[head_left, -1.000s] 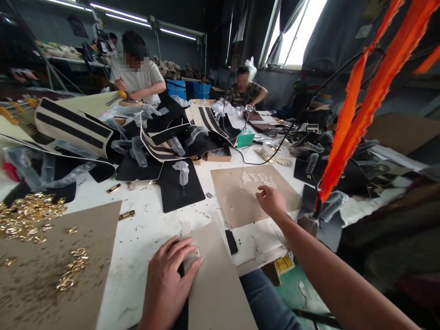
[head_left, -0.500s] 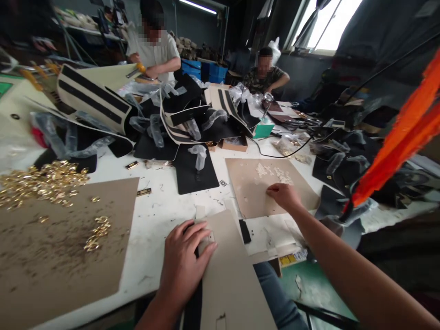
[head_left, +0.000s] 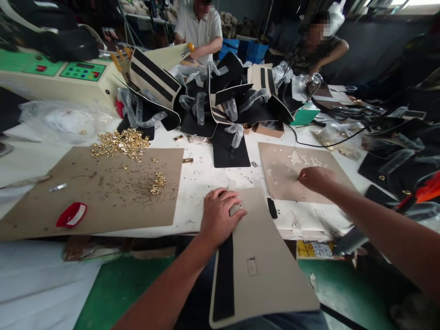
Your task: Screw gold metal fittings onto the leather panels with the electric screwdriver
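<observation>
Head view. Left hand [head_left: 222, 213]: laid across the upper end of the panel [head_left: 268, 243], with bent fingers and a spread thumb. Cannot tell whether clamped on it or merely pressing.

Position of panel: upper end on the bench [head_left: 197, 188], lower end projecting past the front edge, over the lap. On its face: a black strip [head_left: 224, 284] along the left side and a rectangular outline [head_left: 252, 266] near the middle.

Right hand [head_left: 318, 179]: just over the right board [head_left: 275, 183], with curled fingers. Blurred; cannot tell whether grasping a part. Just beyond, on the same board: loose white parts [head_left: 309, 159].

On the left board [head_left: 113, 215]: heaped gold rings [head_left: 120, 143] and a red band [head_left: 72, 214]. Across the bench: a co-worker in a pale shirt [head_left: 202, 34].
</observation>
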